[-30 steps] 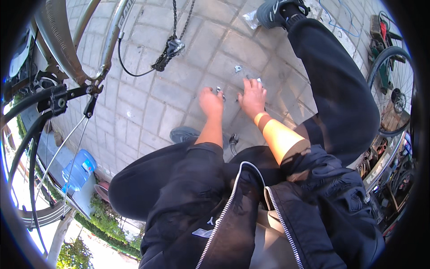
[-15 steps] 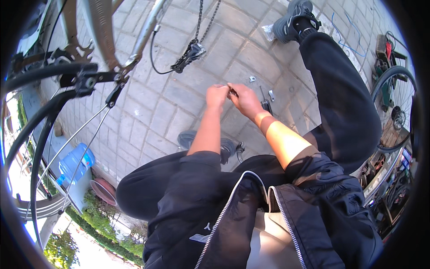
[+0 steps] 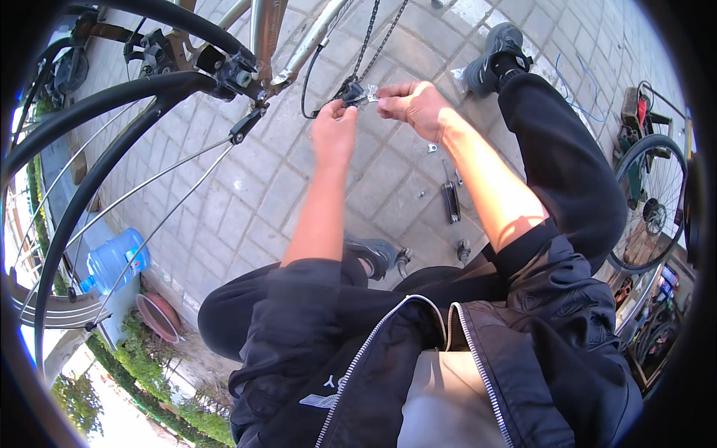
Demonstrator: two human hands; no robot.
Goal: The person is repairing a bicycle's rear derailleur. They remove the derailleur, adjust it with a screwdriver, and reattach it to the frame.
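Note:
The rear derailleur [image 3: 352, 92] hangs on its chain and cable below the bicycle frame [image 3: 308, 48]. My left hand [image 3: 334, 138] is closed at its lower edge, fingertips pinching it. Just to the right, my right hand [image 3: 420, 109] pinches a small silver metal piece [image 3: 372, 94] between thumb and fingers, close against the derailleur; whether they touch I cannot tell. On the paving nearer me lie another small silver part [image 3: 432, 148] and a black folding multi-tool [image 3: 450, 200] with one tool folded out.
Black tyre and spokes of a bicycle wheel [image 3: 97, 93] fill the left side. Beyond stand a blue water jug [image 3: 116, 257] and a reddish basin [image 3: 158, 317]. Another wheel [image 3: 624, 216] and a box of tools [image 3: 653, 328] are at the right. A blue cord [image 3: 575, 93] lies far right.
Both hands have parted and moved forward to the derailleur; the left now grips it. The silver piece now shows at the right fingertips. The view has shifted, showing more of the multi-tool.

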